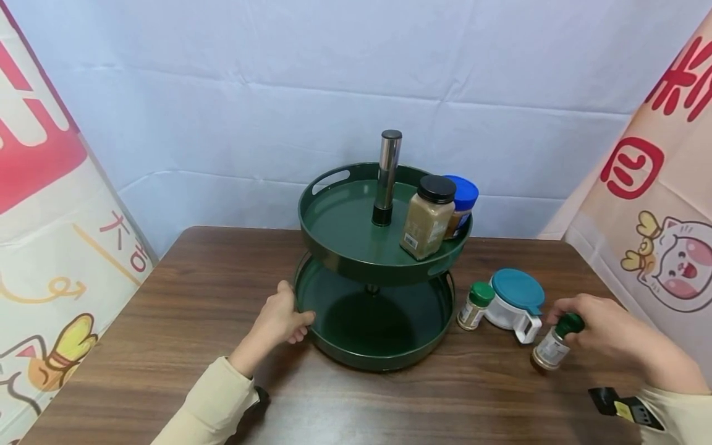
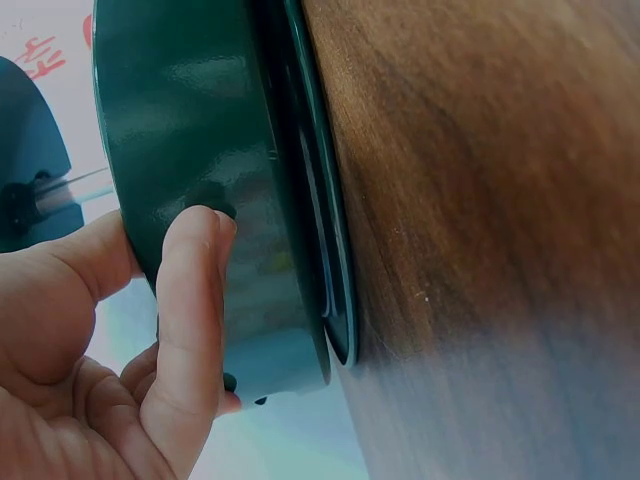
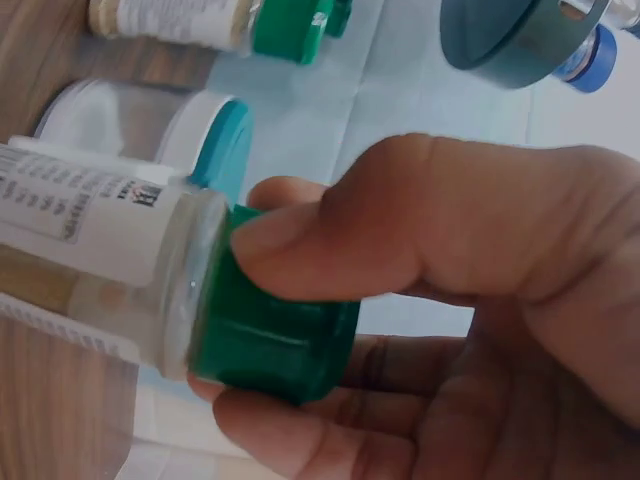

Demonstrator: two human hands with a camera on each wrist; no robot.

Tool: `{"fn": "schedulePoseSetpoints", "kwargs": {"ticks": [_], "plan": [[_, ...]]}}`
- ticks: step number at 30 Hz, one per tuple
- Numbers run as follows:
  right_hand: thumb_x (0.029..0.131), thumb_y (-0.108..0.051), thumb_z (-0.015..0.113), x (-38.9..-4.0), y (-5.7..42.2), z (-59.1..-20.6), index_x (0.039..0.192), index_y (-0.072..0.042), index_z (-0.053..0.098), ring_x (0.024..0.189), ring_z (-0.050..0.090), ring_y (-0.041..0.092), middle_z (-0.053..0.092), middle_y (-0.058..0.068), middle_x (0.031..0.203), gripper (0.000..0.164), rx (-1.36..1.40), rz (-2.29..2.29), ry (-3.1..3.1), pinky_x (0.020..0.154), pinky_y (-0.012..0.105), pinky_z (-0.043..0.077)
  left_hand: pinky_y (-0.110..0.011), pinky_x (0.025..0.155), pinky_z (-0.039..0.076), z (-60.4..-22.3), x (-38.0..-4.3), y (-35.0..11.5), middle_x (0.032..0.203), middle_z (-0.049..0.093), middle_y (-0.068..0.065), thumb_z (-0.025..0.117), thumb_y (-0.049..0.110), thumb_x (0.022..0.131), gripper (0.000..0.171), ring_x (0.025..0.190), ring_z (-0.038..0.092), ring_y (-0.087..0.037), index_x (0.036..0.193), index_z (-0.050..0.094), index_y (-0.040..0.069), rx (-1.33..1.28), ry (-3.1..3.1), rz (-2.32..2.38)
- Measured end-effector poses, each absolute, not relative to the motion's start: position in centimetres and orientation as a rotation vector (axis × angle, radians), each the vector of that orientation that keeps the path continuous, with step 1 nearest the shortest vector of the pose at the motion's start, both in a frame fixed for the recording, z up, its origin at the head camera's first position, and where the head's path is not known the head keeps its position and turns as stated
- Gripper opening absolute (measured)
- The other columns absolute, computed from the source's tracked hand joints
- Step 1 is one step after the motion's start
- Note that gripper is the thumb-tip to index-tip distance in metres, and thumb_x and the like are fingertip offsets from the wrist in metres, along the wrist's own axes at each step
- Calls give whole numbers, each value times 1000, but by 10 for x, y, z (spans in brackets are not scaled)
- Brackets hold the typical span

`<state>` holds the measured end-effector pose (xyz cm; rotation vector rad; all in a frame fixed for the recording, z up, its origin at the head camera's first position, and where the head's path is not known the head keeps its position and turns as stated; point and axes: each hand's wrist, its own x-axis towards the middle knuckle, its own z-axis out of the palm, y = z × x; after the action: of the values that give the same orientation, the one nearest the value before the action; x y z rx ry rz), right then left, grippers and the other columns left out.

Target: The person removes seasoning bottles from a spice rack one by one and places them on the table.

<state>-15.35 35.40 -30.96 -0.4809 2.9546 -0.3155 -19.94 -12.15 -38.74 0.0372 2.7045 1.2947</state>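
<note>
A dark green two-tier turntable (image 1: 356, 361) stands on the table with a metal post up its middle. At the left side of its lower tray, my left hand (image 1: 282, 317) grips the rim; the left wrist view shows a finger (image 2: 190, 300) against the outer wall. Off to the right, my right hand (image 1: 603, 327) pinches the green cap (image 3: 275, 310) of a small spice jar (image 1: 552, 350). The jar leans, and whether its base touches the table I cannot tell. Beside it are a white canister with a teal lid (image 1: 518, 288) and another green-capped spice jar (image 1: 471, 314).
On the upper tray's right side stand a black-lidded jar of pale powder (image 1: 427, 219) and a blue-lidded jar (image 1: 463, 193). The brown wooden table (image 1: 167, 309) lies beneath everything. A pale cloth (image 1: 278, 93) hangs behind, with printed banners (image 1: 667, 247) at both sides.
</note>
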Motion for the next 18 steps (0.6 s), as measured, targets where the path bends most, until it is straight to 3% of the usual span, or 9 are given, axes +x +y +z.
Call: {"fn": "schedulePoseSetpoints", "kwargs": {"ticks": [8, 18], "plan": [[64, 0, 72, -163, 377, -318, 83, -10, 62, 64, 46, 15, 54, -1, 74, 23, -448, -344, 2996, 54, 31, 39, -30, 41, 48, -387, -199, -121, 53, 57, -8, 68, 8, 82, 64, 41, 57, -18, 125, 25, -12, 31, 2707, 1283], [69, 0, 71, -171, 393, -323, 90, -3, 65, 69, 54, 25, 60, 10, 80, 22, -393, -270, 3081, 59, 46, 45, -30, 41, 48, -388, -199, -121, 52, 57, -8, 67, 8, 81, 60, 40, 56, -18, 122, 28, -12, 36, 2709, 1296]]}}
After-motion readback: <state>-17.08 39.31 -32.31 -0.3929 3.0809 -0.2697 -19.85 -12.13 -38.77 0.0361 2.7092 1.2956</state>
